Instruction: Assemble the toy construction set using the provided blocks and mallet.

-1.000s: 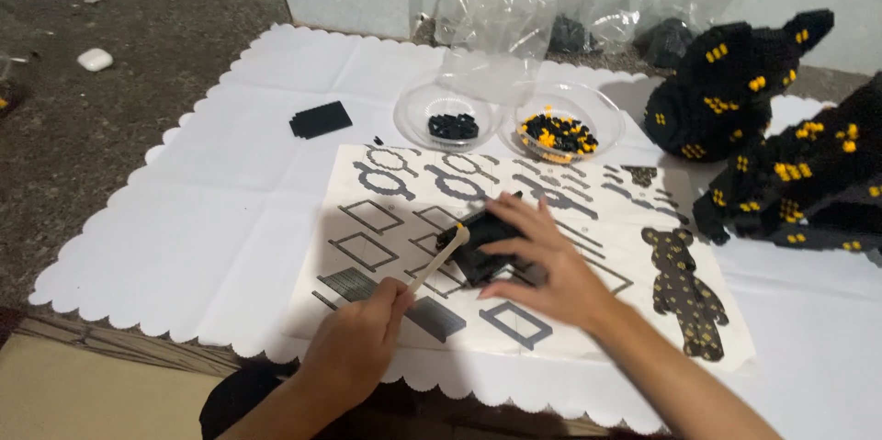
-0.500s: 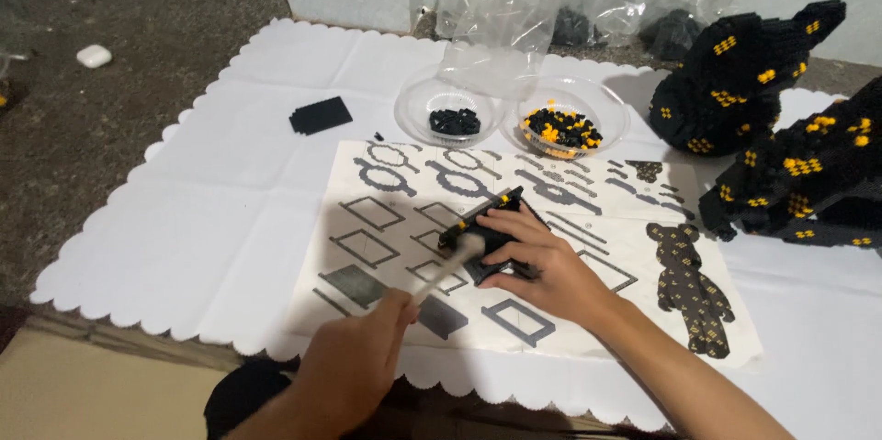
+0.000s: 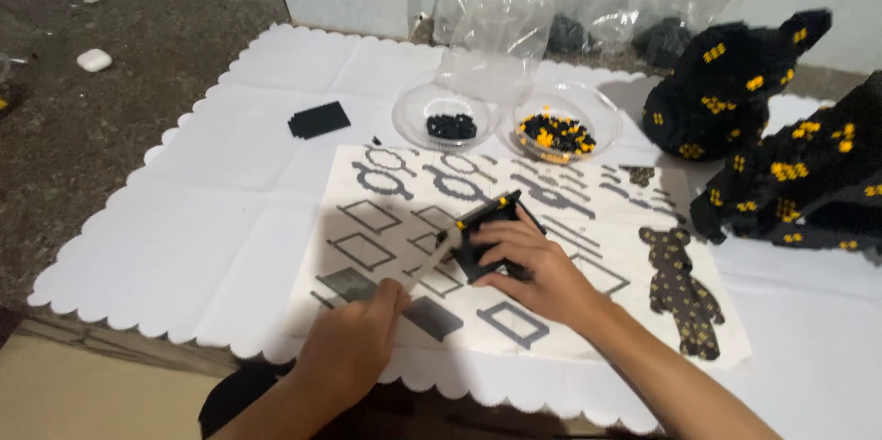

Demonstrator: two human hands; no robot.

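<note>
Black block piece gripped by right hand, left hand pinching tweezers

Looks like a home hobby corner set up on the floor: a white scalloped mat spread over speckled carpet, an instruction sheet, two clear bowls of tiny bricks, and half-built black-and-yellow block figures beside them.

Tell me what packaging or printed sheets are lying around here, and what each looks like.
Instruction sheet: flat on the white cloth under both hands, white rectangle with grey outline diagrams and a black-and-yellow bear picture.
Clear plastic bags: at the far edge behind the two bowls, crumpled, transparent; some hold dark pieces.
No screens or signs show.
</note>
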